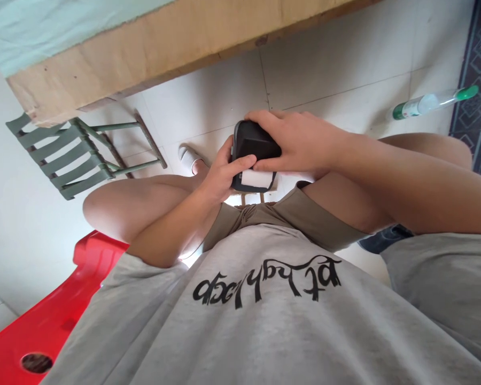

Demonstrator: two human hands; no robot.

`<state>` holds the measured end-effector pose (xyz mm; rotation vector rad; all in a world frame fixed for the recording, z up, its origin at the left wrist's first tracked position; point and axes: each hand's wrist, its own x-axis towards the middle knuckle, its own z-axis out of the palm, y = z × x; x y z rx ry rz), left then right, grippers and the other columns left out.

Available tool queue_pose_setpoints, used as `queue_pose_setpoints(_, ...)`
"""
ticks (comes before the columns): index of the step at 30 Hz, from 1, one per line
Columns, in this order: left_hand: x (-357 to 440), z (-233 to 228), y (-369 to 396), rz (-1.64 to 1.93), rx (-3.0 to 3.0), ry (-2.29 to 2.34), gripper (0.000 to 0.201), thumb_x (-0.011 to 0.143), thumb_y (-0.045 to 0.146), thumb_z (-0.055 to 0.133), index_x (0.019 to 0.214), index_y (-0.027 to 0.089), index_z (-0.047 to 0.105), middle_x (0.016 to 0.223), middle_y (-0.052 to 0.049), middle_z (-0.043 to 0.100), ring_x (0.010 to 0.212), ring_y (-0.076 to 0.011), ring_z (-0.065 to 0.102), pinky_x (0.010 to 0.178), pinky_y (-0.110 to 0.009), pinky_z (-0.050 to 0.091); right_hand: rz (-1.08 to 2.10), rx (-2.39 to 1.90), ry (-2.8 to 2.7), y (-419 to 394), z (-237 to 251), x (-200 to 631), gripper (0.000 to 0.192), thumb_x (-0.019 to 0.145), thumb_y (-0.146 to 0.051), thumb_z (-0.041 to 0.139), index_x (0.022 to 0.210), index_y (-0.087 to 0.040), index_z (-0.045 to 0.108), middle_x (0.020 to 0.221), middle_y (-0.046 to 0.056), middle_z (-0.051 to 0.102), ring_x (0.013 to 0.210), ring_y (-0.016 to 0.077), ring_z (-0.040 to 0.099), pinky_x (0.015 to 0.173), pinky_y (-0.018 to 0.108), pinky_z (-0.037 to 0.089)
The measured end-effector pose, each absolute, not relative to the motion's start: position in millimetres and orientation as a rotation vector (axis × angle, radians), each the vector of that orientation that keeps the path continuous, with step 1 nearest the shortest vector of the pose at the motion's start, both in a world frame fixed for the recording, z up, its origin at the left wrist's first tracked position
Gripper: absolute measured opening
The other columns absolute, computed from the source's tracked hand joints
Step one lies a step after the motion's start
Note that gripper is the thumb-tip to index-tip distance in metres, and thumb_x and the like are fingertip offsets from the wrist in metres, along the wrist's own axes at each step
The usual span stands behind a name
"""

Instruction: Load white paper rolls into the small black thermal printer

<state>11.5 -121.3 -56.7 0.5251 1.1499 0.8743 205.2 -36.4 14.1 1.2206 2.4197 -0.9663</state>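
Between my knees I hold a small black device or case [256, 143] with rounded corners and a white strip, perhaps paper or a label, across its near side. My left hand [221, 172] wraps round its left side, the thumb resting on top. From the right, my right hand [291, 140] grips the far right corner and edge, its thumb lying by the white strip. Its fingers cover part of the case, and the underside is hidden.
A wooden-edged table [104, 64] with a pale green cover stands ahead. A green folding stool [68, 152] is at the left, a red plastic chair [44, 315] at lower left. A plastic bottle [428, 103] lies on the tiled floor at the right.
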Motion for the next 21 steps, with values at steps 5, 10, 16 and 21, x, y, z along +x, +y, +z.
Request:
queue_pose_setpoints(5,-5.0,-93.9,-111.0,0.861,0.724,1.060,0.081,0.057,0.062,0.105,0.120,0.027,0.069,0.104,-0.004,0.073,0.110,-0.0326,0.079,0.083,-0.037,0.065,-0.954,1.215,2.376,-36.1,11.9,203.2,0.084,0.096,-0.060,0.065,0.168,-0.025,0.039,0.144,0.014,0.068,0.118,0.0346,0.070,0.103,0.047,0.055)
queue_pose_setpoints(10,-7.2,-87.9,-98.1,0.833,0.746,1.059,0.079,0.065,0.064,0.102,0.124,0.026,0.064,0.113,-0.007,0.074,0.114,-0.0343,0.077,0.087,-0.041,0.065,-0.862,1.182,2.509,-27.7,3.0,202.4,0.075,0.096,-0.065,0.063,0.157,-0.025,0.048,0.131,0.013,0.073,0.101,0.0298,0.073,0.087,0.042,0.058)
queue_pose_setpoints(16,-0.9,-57.2,-86.9,0.787,0.764,1.158,0.073,0.065,0.054,0.103,0.120,0.024,0.067,0.103,-0.004,0.074,0.096,-0.0289,0.076,0.075,-0.040,0.064,-0.727,1.136,2.608,4.7,-17.9,195.8,0.093,0.059,-0.083,0.088,0.130,-0.028,0.061,0.080,0.003,0.065,0.067,0.0200,0.058,0.060,0.036,0.049)
queue_pose_setpoints(21,-8.5,-43.2,-92.2,0.832,0.768,1.255,0.048,0.080,0.043,0.095,0.114,0.026,0.068,0.092,-0.002,0.072,0.118,-0.0325,0.072,0.099,-0.045,0.062,-0.632,1.106,2.602,4.3,4.2,183.2,0.084,0.065,-0.073,0.089,0.125,-0.023,0.060,0.094,0.003,0.067,0.081,0.0177,0.064,0.072,0.031,0.054)
